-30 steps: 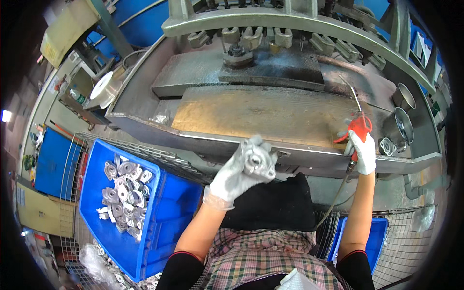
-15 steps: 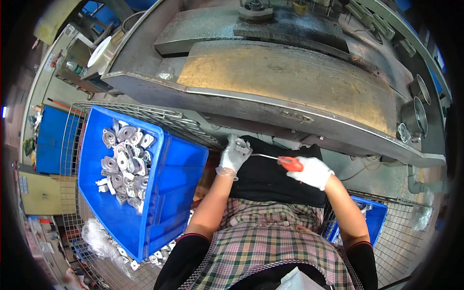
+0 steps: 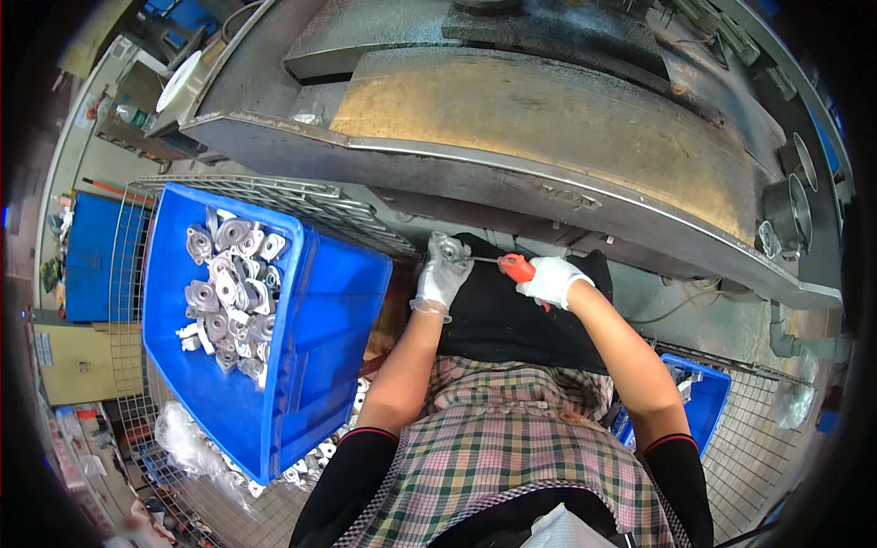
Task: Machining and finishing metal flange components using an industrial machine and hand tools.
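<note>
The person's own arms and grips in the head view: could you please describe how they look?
The left grip wears a white glove with a thin, translucent-looking cuff; the right grip also wears white. The left forearm and right forearm are bare below the left sleeve and right sleeve, both black with red edging.

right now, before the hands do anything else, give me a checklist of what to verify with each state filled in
1. Grey flanged metal part held in the white-gloved left hand: ok.
2. Red-bodied hand tool held in the white-gloved right hand: ok.
3. Tool's thin metal nozzle directed toward the part: ok.
4. Nozzle tip touching or clear of the part: cannot tell, too small.
5. Trigger pressed or released: cannot tell.
6. Blue plastic bin within view on the left: ok.
</note>
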The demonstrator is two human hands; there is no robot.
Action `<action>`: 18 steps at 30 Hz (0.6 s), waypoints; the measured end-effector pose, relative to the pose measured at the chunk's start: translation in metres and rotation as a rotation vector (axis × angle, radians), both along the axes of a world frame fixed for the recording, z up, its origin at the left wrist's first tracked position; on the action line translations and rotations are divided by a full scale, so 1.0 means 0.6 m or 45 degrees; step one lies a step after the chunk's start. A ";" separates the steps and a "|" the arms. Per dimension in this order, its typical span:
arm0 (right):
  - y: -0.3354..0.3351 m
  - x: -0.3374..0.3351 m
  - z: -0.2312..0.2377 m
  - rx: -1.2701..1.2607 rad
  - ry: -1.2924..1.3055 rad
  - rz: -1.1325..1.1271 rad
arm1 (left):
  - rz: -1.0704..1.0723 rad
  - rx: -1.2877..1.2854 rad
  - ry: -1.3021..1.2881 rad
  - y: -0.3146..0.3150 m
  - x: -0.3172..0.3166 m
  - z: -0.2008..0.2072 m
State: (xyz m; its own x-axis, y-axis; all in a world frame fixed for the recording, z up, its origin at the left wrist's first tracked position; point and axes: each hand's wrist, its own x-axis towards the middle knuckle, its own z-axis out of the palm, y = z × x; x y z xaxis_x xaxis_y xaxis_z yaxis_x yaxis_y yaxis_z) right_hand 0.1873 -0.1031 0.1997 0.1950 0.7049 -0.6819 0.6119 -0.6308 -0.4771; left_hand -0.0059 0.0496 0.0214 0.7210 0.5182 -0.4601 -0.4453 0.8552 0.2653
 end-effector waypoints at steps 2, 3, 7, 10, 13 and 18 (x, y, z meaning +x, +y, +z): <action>0.007 -0.003 -0.001 -0.033 0.026 0.007 | -0.006 -0.013 0.001 0.001 0.000 -0.001; 0.009 -0.004 -0.002 -0.052 0.031 0.018 | -0.002 -0.036 0.007 0.001 0.001 -0.001; 0.016 -0.006 -0.005 -0.084 0.003 0.022 | 0.030 -0.030 0.088 -0.002 0.007 0.004; 0.019 -0.009 -0.004 -0.081 0.008 0.037 | 0.038 0.017 0.067 -0.002 0.008 0.003; 0.018 -0.009 -0.002 -0.080 0.025 0.039 | 0.022 -0.006 0.103 -0.001 0.007 -0.004; 0.014 0.000 -0.016 -0.082 0.040 -0.006 | 0.014 0.026 0.023 0.000 0.005 -0.006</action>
State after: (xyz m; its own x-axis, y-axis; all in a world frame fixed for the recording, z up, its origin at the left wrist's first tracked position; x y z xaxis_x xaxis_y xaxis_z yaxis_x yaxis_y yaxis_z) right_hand 0.1873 -0.0946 0.1902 0.1762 0.6586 -0.7315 0.5940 -0.6637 -0.4545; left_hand -0.0031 0.0498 0.0178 0.7067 0.5357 -0.4623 -0.4497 0.8444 0.2911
